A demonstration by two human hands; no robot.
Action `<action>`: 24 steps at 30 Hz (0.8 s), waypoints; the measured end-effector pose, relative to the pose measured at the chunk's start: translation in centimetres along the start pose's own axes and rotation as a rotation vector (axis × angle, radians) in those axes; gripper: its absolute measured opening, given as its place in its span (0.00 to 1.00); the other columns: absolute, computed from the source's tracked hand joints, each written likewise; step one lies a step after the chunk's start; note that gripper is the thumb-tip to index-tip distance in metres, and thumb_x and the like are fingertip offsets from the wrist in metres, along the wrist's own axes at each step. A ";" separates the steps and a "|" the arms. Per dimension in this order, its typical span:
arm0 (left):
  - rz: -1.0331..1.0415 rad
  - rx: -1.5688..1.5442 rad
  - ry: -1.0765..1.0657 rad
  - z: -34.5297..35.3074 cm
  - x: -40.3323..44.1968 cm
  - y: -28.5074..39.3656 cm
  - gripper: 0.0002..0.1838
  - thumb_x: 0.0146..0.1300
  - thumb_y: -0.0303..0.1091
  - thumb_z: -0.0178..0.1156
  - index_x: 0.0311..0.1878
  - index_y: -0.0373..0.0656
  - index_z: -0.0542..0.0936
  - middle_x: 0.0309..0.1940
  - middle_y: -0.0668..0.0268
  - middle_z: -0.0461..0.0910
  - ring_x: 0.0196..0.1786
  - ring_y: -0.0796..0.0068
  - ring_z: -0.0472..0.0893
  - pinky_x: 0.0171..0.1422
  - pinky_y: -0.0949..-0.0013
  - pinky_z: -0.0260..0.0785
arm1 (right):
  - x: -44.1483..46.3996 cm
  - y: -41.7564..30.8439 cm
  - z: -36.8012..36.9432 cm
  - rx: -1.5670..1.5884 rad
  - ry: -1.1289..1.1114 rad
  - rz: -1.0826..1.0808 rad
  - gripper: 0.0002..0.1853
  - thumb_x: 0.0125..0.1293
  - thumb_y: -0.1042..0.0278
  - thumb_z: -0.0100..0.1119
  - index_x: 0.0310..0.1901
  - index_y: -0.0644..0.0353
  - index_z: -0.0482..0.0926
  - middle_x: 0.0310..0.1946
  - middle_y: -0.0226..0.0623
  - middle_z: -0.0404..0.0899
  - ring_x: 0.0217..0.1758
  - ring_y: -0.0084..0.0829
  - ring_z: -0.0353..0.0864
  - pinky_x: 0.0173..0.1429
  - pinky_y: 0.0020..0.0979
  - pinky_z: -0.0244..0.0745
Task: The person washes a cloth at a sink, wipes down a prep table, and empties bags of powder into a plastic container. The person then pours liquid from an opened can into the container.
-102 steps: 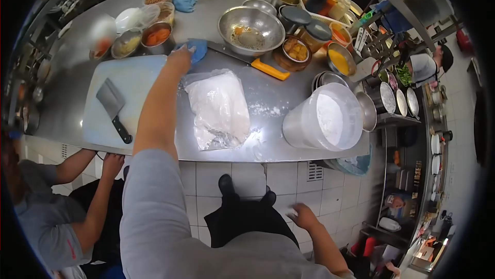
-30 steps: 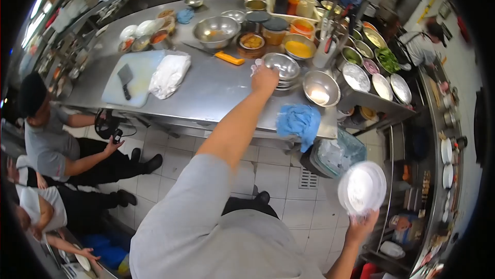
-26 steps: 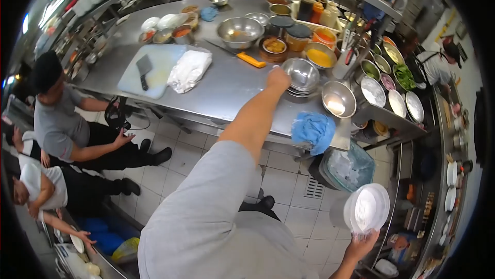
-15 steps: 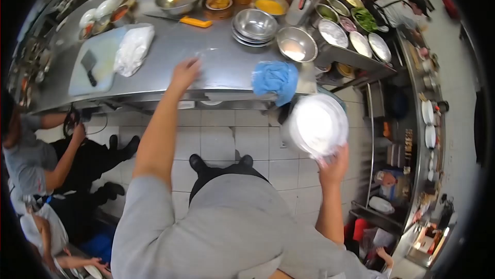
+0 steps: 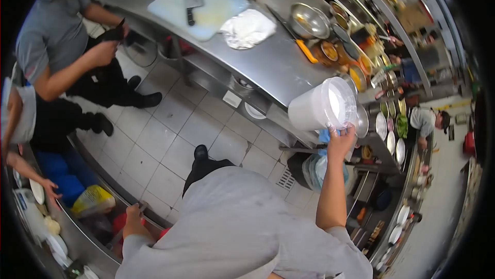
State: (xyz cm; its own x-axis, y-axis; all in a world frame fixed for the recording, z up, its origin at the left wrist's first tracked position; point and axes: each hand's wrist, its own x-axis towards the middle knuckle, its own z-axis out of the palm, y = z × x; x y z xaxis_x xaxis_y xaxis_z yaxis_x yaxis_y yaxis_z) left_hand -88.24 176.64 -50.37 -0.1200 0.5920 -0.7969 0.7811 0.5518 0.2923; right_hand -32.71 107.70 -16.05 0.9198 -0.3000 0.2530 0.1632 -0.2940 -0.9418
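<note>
Closed at its rim, my right grip [image 5: 341,139] holds a tilted plastic tub [image 5: 312,109] of white powder near the edge of the bench [image 5: 289,75]; my left grip [image 5: 133,216] is low at my side, and I cannot tell its state. On the bench lie a cutting board [image 5: 221,1], a white bag [image 5: 249,29] lapping its edge, a yellow-handled knife [image 5: 306,51] beyond, and, on the board, a cleaver [image 5: 192,3].

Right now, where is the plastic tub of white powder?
In the head view, the plastic tub is right of centre, gripped at the rim by your right hand, overlapping the steel table's edge in the picture.
</note>
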 end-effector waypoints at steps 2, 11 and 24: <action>-0.174 -0.001 -0.002 -0.7 -3.4 0.0 0.09 0.73 0.41 0.59 0.44 0.46 0.78 0.29 0.65 0.70 0.27 0.67 0.73 0.24 0.59 0.67 | 1.6 0.8 3.6 -0.095 -0.005 -0.051 0.32 0.57 0.88 0.74 0.62 0.69 0.69 0.60 0.46 0.76 0.66 0.36 0.77 0.68 0.35 0.74; -0.033 0.031 -0.552 6.4 2.0 4.4 0.08 0.77 0.43 0.53 0.44 0.53 0.77 0.29 0.71 0.72 0.26 0.71 0.72 0.26 0.66 0.63 | 7.8 0.1 13.7 -0.820 0.183 -0.456 0.38 0.53 0.58 0.85 0.58 0.68 0.73 0.54 0.56 0.78 0.57 0.57 0.78 0.64 0.48 0.72; 0.218 0.313 -0.591 16.8 0.7 28.0 0.02 0.72 0.36 0.58 0.42 0.52 0.76 0.32 0.71 0.75 0.27 0.75 0.74 0.24 0.69 0.58 | 2.9 -6.5 15.4 -0.598 0.204 -0.055 0.35 0.56 0.66 0.82 0.61 0.63 0.72 0.57 0.53 0.72 0.61 0.56 0.75 0.67 0.47 0.73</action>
State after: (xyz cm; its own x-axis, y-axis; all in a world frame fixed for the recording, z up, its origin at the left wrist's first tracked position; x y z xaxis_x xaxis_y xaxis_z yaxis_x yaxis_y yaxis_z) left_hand -56.17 182.69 -51.63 0.3430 0.2027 -0.9172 0.8998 0.2094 0.3828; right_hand -25.60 122.73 -12.62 0.8196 -0.4196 0.3901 -0.0738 -0.7525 -0.6544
